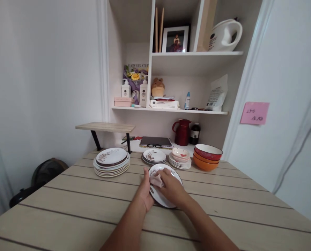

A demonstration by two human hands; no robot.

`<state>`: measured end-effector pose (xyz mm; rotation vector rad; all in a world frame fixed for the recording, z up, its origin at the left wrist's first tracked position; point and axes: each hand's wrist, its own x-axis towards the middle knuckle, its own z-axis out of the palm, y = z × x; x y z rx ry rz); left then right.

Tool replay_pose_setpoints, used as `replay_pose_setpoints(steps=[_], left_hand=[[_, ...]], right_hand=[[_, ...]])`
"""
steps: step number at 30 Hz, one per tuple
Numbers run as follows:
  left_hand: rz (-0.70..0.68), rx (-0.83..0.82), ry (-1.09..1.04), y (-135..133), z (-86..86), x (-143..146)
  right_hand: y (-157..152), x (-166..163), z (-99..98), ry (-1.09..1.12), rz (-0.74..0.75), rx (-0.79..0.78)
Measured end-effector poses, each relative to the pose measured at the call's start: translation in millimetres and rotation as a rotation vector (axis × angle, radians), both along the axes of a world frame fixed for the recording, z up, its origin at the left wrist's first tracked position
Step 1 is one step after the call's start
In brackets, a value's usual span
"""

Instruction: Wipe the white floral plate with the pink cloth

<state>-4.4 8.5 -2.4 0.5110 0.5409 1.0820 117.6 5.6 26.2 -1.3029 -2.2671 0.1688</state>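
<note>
I read "FLOWERS STU" (the rest is hidden) on the white paper bouquet wrap (137, 66), up-left of the dark red jug (182, 132).

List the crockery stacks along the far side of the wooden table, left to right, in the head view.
Stack of large white brown-rimmed plates → stack of small white patterned plates → pink shallow bowl on small white plates → red ceramic bowl on orange bowls. The white dark-rimmed plate in front overlaps them: omitted.
</note>
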Motion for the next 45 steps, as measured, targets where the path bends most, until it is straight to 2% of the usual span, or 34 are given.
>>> replay_pose_setpoints(steps=[4,6,8,12,16,18,20,23,26,28,30,32,35,38,41,45], left_hand=[[-0.01,0.015,0.011,-1.3,1.3,1.3],[-0.033,0.017,0.014,-1.9,1.9,1.4],[-0.045,0.015,0.017,-1.7,1.8,1.1],[-0.023,0.015,0.024,0.1,-0.2,-0.4],[0.047,0.013,0.021,0.9,-2.3,-1.7],[0.05,0.015,-0.001,1.1,-2.9,-2.1],[-0.001,0.007,-0.021,1.8,-3.3,-2.7],[-0.084,-0.008,-0.055,3.4,-4.0,-4.4],[-0.096,-0.031,-0.066,4.0,-4.7,-6.6],[-0.098,-0.047,-0.06,3.3,-4.7,-7.5],[-0.118,-0.045,-0.07,2.1,-4.1,-7.9],[-0.156,-0.032,-0.093,1.2,-3.1,-7.9],[-0.189,-0.02,-0.118,0.9,-2.0,-8.2],[-0.186,-0.024,-0.12,1.8,-2.6,-9.3],[-0.196,-0.016,-0.132,4.0,-4.6,-11.2],[-0.18,0.012,-0.167,8.0,-7.5,-14.8]], right_hand=[[20.8,23.9,1.6,-0.007,-0.201,0.025],[20.6,37.0,0.8,-0.043,-0.275,-0.037],[13.0,42.8,-0.6,-0.094,-0.282,-0.122],[-11.3,26.6,0.0,-0.061,-0.144,-0.233],[-28.0,4.5,12.4,0.166,0.167,-0.23],[-31.2,5.6,20.6,0.268,0.272,-0.245],[-30.4,14.9,26.6,0.365,0.316,-0.263],[-19.8,34.8,28.3,0.595,0.224,-0.266],[-1.5,51.7,21.9,0.876,-0.04,-0.191],[9.6,58.7,14.5,0.947,-0.225,-0.165],[16.4,60.6,5.9,0.958,-0.33,-0.248],[18.8,57.2,-2.9,0.984,-0.329,-0.382],[17.9,47.1,-14.5,1.12,-0.174,-0.578],[17.4,41.9,-22.5,1.308,0.016,-0.84],[18.4,45.1,-26.0,1.418,0.113,-1.062],[17.9,49.8,-24.2,1.514,0.234,-1.202]])
